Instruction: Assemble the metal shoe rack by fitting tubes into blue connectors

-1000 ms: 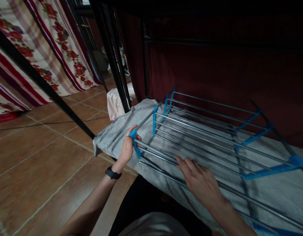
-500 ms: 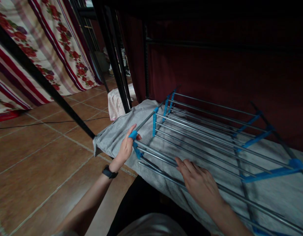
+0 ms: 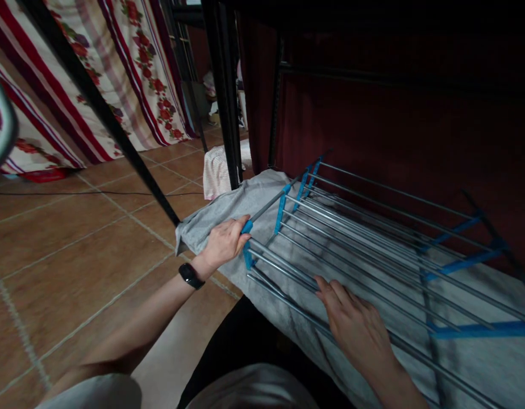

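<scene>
Head view | left hand [image 3: 223,243] fingers now curled over rack corner [image 3: 246,227] | right hand [image 3: 358,329] fingers stay spread on rods [image 3: 288,267]

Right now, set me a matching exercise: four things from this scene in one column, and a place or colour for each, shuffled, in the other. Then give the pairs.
Things:
1. left hand
2. right hand
3. blanket
4. wristband

Places and colours:
A. grey, spread under the rack
B. black, on the left wrist
C. closed on the blue corner piece at the rack's near left end
D. laid flat, fingers spread, on the near metal rods

Pairs: 1-C, 2-D, 3-A, 4-B
</scene>
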Available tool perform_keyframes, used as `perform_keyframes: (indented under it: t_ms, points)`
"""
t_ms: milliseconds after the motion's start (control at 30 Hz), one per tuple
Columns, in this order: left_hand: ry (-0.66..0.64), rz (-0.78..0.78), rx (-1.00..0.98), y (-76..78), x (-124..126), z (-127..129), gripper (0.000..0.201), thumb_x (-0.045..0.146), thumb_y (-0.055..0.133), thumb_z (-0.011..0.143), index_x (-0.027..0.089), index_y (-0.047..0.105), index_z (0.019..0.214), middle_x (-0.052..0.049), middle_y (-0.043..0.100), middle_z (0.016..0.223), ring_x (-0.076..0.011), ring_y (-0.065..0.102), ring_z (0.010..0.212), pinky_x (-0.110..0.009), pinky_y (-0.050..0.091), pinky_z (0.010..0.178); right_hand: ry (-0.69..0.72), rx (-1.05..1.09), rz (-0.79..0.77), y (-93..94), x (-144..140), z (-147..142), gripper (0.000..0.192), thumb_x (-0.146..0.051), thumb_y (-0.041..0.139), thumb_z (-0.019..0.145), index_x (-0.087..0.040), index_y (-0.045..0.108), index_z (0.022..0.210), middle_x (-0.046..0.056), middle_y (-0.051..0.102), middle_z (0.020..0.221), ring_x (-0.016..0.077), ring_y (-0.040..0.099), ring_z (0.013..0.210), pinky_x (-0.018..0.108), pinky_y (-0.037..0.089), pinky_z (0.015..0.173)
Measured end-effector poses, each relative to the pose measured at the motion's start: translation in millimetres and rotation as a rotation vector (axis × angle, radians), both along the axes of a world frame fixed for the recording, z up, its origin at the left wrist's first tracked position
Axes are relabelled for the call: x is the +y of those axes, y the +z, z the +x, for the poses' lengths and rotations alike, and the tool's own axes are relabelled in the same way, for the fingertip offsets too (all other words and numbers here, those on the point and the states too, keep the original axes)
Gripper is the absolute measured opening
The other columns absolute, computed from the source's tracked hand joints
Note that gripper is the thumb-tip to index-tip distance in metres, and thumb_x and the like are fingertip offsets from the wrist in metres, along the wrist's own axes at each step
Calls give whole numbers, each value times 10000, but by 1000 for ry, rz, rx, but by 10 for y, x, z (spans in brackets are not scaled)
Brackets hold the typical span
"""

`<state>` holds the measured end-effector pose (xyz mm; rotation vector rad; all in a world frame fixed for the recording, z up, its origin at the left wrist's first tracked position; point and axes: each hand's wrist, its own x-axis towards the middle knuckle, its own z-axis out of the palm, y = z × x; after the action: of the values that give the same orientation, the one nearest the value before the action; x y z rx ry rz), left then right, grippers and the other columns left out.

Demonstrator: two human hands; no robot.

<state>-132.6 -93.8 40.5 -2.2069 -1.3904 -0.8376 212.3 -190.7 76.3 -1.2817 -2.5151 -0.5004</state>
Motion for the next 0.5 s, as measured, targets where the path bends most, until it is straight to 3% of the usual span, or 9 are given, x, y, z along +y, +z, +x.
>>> perform_keyframes:
  t_ms: [500]
  points:
    - [-57,12,-23,-34,11,4,504,423,265,1055,96,504,1355,-116,690,880,-229,671,763,-336,529,706,-21,-4,-70,10,18,4,287,-205,449,1039,-196,592,1288,40,723,1135,119,693,776,283,473,655]
